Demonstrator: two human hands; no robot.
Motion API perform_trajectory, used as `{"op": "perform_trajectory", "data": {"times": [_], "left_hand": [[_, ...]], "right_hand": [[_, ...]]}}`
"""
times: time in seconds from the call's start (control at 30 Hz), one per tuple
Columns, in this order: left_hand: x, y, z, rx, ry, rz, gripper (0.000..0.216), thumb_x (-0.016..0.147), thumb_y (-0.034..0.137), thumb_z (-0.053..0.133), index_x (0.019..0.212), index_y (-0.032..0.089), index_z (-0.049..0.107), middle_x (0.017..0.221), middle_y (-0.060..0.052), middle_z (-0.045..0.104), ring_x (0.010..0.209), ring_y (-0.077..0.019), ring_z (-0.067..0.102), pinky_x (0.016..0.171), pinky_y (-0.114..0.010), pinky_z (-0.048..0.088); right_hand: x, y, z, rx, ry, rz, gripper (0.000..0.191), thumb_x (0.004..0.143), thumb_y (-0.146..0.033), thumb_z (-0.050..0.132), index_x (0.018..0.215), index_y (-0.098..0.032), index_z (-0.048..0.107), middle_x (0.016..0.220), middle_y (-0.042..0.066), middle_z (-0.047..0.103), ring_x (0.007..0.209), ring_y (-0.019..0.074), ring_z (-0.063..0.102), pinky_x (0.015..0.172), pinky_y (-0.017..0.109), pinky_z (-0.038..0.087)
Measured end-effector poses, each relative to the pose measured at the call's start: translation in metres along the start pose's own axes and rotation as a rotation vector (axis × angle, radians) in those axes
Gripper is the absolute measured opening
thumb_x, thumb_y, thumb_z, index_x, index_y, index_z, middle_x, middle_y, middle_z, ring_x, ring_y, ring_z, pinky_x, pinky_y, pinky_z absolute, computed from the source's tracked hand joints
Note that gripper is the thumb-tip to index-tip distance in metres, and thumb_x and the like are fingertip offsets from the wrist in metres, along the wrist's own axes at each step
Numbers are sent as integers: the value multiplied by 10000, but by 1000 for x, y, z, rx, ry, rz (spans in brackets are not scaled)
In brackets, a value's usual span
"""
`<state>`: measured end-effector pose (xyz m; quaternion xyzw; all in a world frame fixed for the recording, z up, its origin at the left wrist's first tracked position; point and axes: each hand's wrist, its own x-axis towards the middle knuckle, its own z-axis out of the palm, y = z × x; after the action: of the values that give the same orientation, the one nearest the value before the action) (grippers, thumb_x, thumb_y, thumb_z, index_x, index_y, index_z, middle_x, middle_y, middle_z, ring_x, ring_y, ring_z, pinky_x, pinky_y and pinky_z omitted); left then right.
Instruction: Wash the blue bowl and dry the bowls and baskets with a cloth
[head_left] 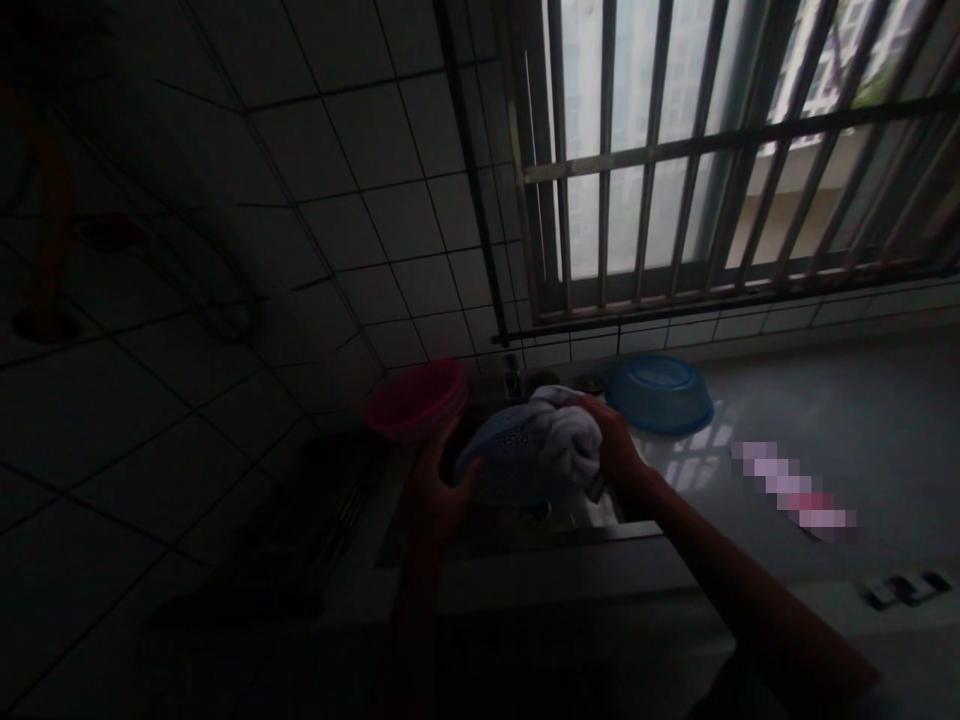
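Over the sink [637, 530], my left hand [439, 490] grips the near-left rim of a bluish perforated basket [499, 460], its thumb and fingers on either side of the edge. The basket is tilted. Bunched up in my right hand [619, 445] is a pale cloth [566, 430], which lies against the right part of the basket and hides its rim there. Dim light blurs the details of the fingers.
A pink basin [420, 400] leans behind my left hand. An upturned blue basin [660, 395] sits on the counter [810, 400] at the right, near a blurred-out pinkish packet [795, 490]. A barred window [675, 160] is above. A dark stove-like surface lies left.
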<state>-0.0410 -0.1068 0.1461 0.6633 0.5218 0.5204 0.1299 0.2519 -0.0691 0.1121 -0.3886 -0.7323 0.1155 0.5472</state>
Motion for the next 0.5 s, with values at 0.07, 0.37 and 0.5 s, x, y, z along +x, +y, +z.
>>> {"op": "perform_trajectory", "data": {"times": [0.07, 0.37, 0.5], "left_hand": [[12, 18, -2, 55, -139, 118, 690, 815, 394, 815, 1478, 286, 656, 1539, -102, 644, 1463, -354, 559, 1263, -530, 393], [28, 22, -1, -250, -409, -32, 549, 847, 515, 775, 1317, 230, 771, 1398, -118, 743, 1325, -383, 673, 1154, -525, 516], [16, 11, -4, -350, -260, -201, 693, 863, 569, 772, 1458, 228, 668, 1531, -140, 650, 1459, -376, 570, 1237, -539, 431]], "right_hand": [[17, -25, -10, -118, -146, -176, 210, 922, -205, 639, 1122, -221, 703, 1042, 85, 716, 927, 234, 643, 852, 332, 524], [31, -52, -17, -183, -216, -317, 285, 979, -134, 594, 1231, -243, 673, 1142, 89, 703, 1008, 240, 629, 860, 323, 510], [19, -14, -5, -134, -36, -118, 267, 956, -171, 607, 1205, -240, 677, 1127, 87, 707, 1000, 252, 655, 867, 336, 527]]}}
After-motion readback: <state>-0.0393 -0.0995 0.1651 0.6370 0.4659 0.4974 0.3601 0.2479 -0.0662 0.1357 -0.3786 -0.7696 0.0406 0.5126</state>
